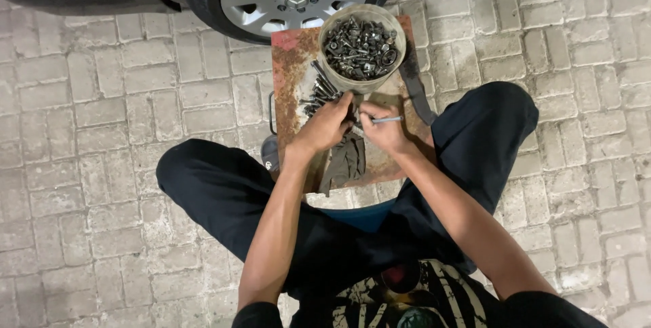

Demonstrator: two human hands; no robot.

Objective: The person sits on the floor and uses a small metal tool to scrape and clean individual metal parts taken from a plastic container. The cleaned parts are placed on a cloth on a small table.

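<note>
While hands meet, the right hand [385, 131] grips a bolt [388, 120].

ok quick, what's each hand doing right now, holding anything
left hand: curled over the loose bolts on the rusty plate; cannot tell what it holds
right hand: closed on a long bolt

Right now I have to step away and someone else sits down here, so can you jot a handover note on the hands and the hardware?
Left hand: closed over small parts above the dark rag, contents hidden.
Right hand: pinching a long bolt, shank pointing right.
Tub: on the rusty metal plate, full of mixed bolts and nuts.
Done: a small pile of dark bolts lies on the plate beside the tub.
Left: the tub remains nearly full.
</note>
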